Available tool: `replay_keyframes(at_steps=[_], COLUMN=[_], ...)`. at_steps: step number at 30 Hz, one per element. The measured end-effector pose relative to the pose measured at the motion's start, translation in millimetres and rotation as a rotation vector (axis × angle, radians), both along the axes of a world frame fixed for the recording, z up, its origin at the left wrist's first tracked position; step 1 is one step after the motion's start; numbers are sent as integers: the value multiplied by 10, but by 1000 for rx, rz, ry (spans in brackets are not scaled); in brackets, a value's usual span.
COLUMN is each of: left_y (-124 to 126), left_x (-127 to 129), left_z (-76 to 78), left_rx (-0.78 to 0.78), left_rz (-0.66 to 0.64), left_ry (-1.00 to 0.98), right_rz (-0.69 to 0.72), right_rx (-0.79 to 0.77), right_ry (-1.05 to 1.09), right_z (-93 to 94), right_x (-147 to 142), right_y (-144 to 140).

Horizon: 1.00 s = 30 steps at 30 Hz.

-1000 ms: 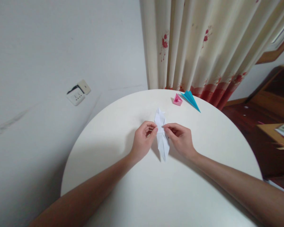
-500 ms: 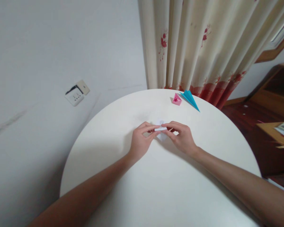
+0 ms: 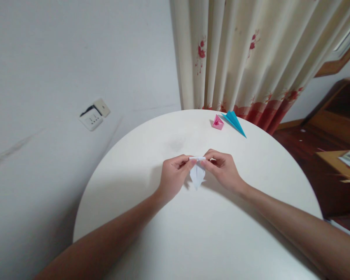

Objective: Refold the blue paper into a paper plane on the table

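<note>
A small piece of folded white paper [image 3: 197, 177] is pinched between both hands above the middle of the table. Its top edge forms a narrow flat band, and a pointed part with a centre crease hangs toward me. My left hand [image 3: 175, 175] grips the left end, thumb on the near face and fingers behind. On the right end, my right hand [image 3: 223, 169] holds it the same way. The fingertips behind the paper are partly hidden.
A round white table [image 3: 192, 233] carries a pink folded paper piece [image 3: 217, 122] and a blue paper plane [image 3: 235, 123] near its far edge. A wall with a socket [image 3: 91, 118] stands left, and a patterned curtain [image 3: 236, 58] hangs behind.
The white paper has tilted, so its pointed part now shows below the band toward me. Both thumbs have moved onto its near face. The pink and blue papers have not moved.
</note>
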<state>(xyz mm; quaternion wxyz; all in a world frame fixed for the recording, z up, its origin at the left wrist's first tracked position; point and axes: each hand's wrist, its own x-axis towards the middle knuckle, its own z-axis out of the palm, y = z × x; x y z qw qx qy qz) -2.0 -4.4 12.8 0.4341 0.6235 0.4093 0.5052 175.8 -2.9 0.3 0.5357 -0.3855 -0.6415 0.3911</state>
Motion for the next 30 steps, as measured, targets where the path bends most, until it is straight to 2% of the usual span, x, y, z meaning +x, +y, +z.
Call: replay_keyframes(at_steps=[5, 12, 20, 25, 30], left_y=[-6, 20, 13, 23, 21], left_x=[21, 35, 29, 27, 38], left_z=[-4, -73, -48, -65, -72], left_rx=[-57, -141, -160, -152, -129], left_rz=[18, -21, -47, -70, -32], left_ry=[-27, -67, -63, -49, -59], right_rz=[28, -53, -4, -25, -71], right_rx=[1, -10, -137, -60, 71], right_ry=[-7, -5, 88, 78, 14], right_z=[13, 25, -59, -28, -1], right_x=[-6, -27, -45, -42, -46], right_y=[-11, -38, 3, -25, -54])
